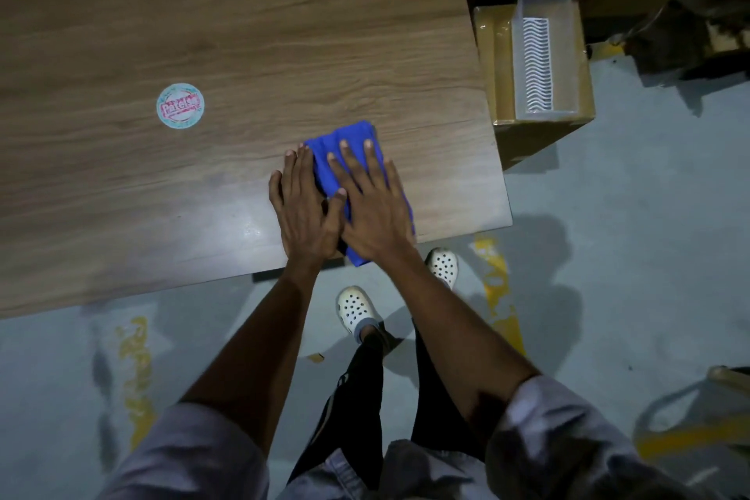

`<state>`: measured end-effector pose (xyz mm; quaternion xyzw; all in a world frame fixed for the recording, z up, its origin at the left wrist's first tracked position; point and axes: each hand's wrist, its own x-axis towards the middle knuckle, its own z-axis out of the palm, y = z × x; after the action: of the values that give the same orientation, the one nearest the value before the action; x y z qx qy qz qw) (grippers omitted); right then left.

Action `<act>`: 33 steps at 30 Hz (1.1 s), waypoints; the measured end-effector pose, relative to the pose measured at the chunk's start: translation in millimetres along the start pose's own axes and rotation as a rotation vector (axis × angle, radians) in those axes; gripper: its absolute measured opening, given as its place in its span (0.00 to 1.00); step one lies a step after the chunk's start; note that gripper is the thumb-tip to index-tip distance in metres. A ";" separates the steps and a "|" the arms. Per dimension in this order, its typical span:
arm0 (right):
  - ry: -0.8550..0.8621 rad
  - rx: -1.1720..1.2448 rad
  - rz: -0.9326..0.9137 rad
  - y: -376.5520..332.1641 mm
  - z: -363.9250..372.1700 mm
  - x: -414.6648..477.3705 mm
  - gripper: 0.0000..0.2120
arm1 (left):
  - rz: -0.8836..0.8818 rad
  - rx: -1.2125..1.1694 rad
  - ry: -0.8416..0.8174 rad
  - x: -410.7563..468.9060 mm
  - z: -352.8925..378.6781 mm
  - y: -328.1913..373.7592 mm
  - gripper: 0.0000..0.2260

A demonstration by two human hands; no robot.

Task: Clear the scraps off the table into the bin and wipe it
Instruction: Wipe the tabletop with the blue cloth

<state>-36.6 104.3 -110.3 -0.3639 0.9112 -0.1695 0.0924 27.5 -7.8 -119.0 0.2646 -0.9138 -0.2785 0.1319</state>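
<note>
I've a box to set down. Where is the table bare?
Bare wood: the far half of the table, beyond the round sticker, and the near left stretch. Crowded at the near right corner, where left hand and right hand rest on the blue cloth.

Blue cloth [345,150], brown woodgrain table [243,32], white-and-red sticker [180,106]
</note>
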 end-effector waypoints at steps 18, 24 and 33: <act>0.123 -0.059 0.394 83.2 -26.8 41.1 0.36 | -0.026 0.403 -0.159 4.6 8.3 8.1 0.34; 0.105 -0.038 0.224 13.7 -4.9 44.1 0.31 | -0.045 0.342 -0.079 10.2 0.4 9.3 0.29; 0.111 -0.082 0.261 46.8 -13.5 -18.9 0.31 | 0.076 0.357 -0.094 44.3 -8.4 3.4 0.22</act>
<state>-56.5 152.4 -114.5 -0.2358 0.9607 -0.1384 0.0481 -7.2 -33.8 -106.1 0.2359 -0.9632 -0.1188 0.0506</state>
